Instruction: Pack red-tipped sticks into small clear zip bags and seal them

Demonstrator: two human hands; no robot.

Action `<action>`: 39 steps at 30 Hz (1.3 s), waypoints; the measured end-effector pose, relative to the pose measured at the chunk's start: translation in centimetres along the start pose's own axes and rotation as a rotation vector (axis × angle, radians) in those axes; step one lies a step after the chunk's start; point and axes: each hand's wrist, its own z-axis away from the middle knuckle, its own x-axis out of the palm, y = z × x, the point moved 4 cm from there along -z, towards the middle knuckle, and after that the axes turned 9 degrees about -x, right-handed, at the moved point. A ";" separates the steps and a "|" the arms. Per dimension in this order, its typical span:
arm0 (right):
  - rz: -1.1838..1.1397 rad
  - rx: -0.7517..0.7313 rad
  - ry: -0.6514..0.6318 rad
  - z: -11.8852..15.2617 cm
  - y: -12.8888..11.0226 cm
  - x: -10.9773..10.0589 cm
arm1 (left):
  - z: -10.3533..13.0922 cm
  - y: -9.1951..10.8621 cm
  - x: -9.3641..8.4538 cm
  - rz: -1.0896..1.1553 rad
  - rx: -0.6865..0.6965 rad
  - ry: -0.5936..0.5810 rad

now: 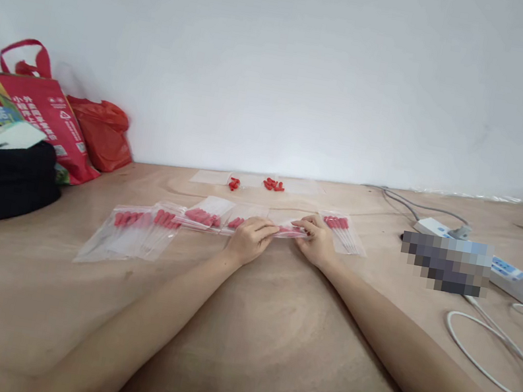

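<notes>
My left hand (253, 240) and my right hand (315, 240) are closed on opposite ends of a clear plastic bag (288, 230) with red pieces inside. The fingers cover part of the bag's edges. Left of my left hand, a bag with red-ended pieces (236, 222) lies partly under the fingers. Further left come more clear bags: one with red pieces (202, 216), one with red-topped thin sticks (166, 219), and another like it (126, 220). Beside my right hand lies a separate bag of red-topped sticks (340, 229).
Loose red pieces (274, 185) and a smaller red pile (234, 184) lie near the wall on flat clear bags. Shopping bags (35, 111) and a black pouch (3, 179) stand at left. At right are a power strip (505, 269), a pixelated dark object (445, 263) and a white cable (495, 329).
</notes>
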 end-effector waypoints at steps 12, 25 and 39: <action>0.413 -0.488 -0.199 2.3 -2.4 -1.5 | 0.6 0.4 0.4 -0.195 0.111 -0.095; 0.440 -0.429 -0.166 1.8 -1.9 -1.8 | 1.4 0.0 -0.9 -0.206 0.238 -0.098; 0.486 -0.541 -0.131 -0.2 -5.2 1.2 | 1.0 0.3 -0.8 -0.244 0.266 -0.129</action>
